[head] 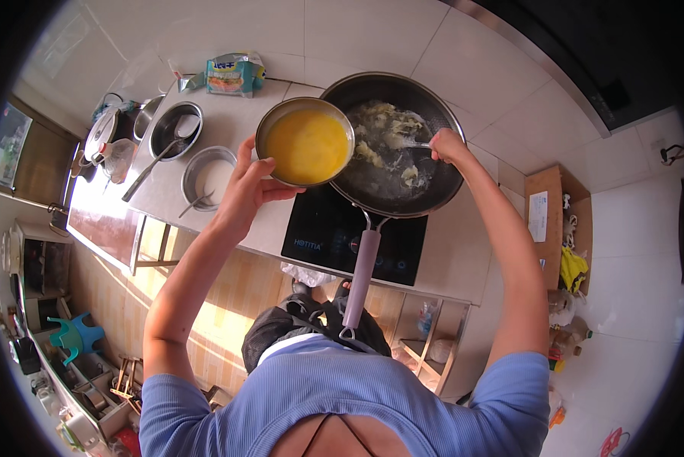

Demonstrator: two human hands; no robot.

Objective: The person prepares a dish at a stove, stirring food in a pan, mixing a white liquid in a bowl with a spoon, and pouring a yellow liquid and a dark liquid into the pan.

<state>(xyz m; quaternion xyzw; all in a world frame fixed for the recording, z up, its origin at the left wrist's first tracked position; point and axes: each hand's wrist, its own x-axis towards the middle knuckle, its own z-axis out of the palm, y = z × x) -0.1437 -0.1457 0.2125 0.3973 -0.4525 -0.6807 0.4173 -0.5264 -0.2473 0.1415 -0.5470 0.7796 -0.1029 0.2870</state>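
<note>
My left hand [256,183] grips a metal bowl [260,149] of yellow liquid [309,146], which looks like beaten egg, by its left and lower rim. The bowl is held beside the left edge of a dark frying pan [370,197] and overlaps it in view. Over the pan's right side, my right hand [450,147] is closed around the handle of a metal spoon [415,145]; its far end is in the pan. Pale cooked clumps [387,123] float in a cloudy liquid there. The pan sits on a black induction cooktop [325,228], its mauve handle [361,280] pointing toward me.
Left on the counter [265,228] stand a bowl of whitish liquid [212,178] with a spoon and a metal pot [176,128] with a long-handled utensil. A teal food packet [229,77] lies by the wall. A cardboard box [545,211] and several bottles [567,343] are at right.
</note>
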